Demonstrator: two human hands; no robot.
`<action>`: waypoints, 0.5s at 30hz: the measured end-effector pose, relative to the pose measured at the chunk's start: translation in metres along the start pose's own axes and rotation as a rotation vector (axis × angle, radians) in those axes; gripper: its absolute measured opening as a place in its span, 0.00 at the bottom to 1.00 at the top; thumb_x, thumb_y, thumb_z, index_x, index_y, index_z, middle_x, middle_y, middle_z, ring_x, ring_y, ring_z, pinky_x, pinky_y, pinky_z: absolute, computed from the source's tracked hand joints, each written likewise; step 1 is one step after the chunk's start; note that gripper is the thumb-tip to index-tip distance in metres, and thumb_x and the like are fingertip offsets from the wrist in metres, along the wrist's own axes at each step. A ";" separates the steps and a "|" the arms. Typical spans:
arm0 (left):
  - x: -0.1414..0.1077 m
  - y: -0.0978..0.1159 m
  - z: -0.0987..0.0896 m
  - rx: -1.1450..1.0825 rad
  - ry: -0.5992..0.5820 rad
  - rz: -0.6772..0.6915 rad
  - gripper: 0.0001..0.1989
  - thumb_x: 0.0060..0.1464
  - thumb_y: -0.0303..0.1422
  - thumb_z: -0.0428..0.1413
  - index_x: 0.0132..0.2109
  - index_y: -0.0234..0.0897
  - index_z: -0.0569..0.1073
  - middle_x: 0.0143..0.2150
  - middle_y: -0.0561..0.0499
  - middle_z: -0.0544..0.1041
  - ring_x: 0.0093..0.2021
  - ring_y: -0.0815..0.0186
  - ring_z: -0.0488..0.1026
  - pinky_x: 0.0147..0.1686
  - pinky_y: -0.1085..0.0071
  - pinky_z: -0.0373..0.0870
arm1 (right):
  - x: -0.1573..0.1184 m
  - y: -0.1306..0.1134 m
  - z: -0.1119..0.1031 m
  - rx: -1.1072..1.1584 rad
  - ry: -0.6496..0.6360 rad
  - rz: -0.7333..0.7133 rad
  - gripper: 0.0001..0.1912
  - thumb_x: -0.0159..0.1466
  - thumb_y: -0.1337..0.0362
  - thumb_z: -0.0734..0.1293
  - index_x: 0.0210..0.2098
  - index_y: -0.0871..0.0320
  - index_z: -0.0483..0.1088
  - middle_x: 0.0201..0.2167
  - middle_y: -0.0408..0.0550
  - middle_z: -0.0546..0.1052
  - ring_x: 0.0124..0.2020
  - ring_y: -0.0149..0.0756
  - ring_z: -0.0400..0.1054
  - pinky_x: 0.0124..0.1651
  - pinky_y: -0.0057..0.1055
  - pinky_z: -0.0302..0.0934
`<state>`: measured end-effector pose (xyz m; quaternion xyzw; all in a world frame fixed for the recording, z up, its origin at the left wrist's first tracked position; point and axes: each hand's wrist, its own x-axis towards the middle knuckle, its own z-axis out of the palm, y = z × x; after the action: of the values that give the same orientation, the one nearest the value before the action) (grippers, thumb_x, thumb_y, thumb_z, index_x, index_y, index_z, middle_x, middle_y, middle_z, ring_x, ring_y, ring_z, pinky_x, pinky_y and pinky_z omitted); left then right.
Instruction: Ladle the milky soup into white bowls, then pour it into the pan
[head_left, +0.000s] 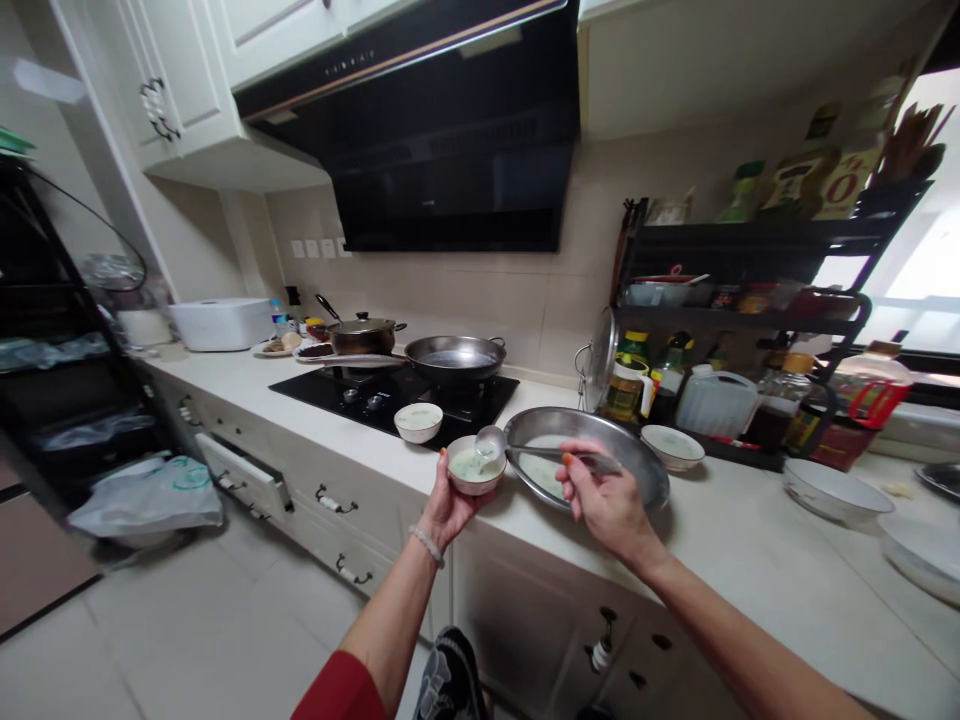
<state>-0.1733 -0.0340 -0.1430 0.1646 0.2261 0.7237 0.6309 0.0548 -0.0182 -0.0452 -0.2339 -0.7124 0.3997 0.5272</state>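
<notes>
Head view looked down along a pale kitchen table point(750, 560) that ran from a white rice cooker point(221, 323) at the far left to stacked white dishes point(832, 492) at the right. The left hand point(450, 505) cupped a small white bowl point(475, 466) from below, fingers curled up around its side, and held it just past the table's front edge, over open floor. The bowl held a pale greenish liquid. The right hand point(604, 500) pinched the handle of a metal ladle point(491, 443) between thumb and fingertips; the ladle's cup hung over the small bowl's rim, tilted toward it. Its handle crossed a wide steel basin point(637, 450) that sat on the table close to the front edge, with more of the pale liquid inside.

A second small white bowl point(418, 421) stood at the near edge of the black cooktop point(352, 395), just left of the held bowl and apart from it. A third bowl point(673, 447) sat right beside the basin's far right rim. On the cooktop a dark wok point(454, 357) and a lidded pot point(364, 335) stood side by side. A black rack point(750, 300) of bottles and jars crowded the back right of the table, leaving a bare strip of table in front of it, right of the basin. Left of the person the tiled floor point(187, 640) lay open as far as a plastic bag point(150, 495) by a dark shelf unit point(52, 380). One drawer point(244, 480) below the table stood pulled out into that space.
</notes>
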 end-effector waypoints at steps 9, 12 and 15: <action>0.001 -0.001 -0.002 0.005 0.016 0.016 0.37 0.62 0.53 0.46 0.69 0.34 0.57 0.57 0.32 0.74 0.48 0.46 0.77 0.41 0.53 0.76 | -0.016 0.006 -0.008 -0.105 -0.069 -0.184 0.13 0.67 0.55 0.64 0.45 0.55 0.73 0.29 0.48 0.76 0.21 0.33 0.69 0.19 0.27 0.63; 0.001 0.000 -0.002 0.007 0.006 0.003 0.37 0.61 0.54 0.47 0.68 0.33 0.58 0.56 0.32 0.74 0.48 0.47 0.77 0.40 0.55 0.76 | -0.011 0.002 -0.017 0.006 0.128 0.002 0.19 0.63 0.48 0.68 0.43 0.56 0.72 0.25 0.46 0.75 0.18 0.32 0.66 0.15 0.27 0.61; 0.001 0.000 -0.002 0.000 0.018 0.002 0.37 0.61 0.54 0.47 0.68 0.35 0.59 0.56 0.33 0.74 0.49 0.47 0.76 0.41 0.54 0.76 | -0.004 0.003 -0.035 0.045 0.293 0.085 0.25 0.57 0.42 0.71 0.40 0.56 0.70 0.22 0.44 0.74 0.16 0.31 0.64 0.13 0.26 0.60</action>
<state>-0.1748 -0.0332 -0.1447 0.1583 0.2317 0.7257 0.6282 0.0885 -0.0086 -0.0453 -0.3078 -0.6081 0.3992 0.6134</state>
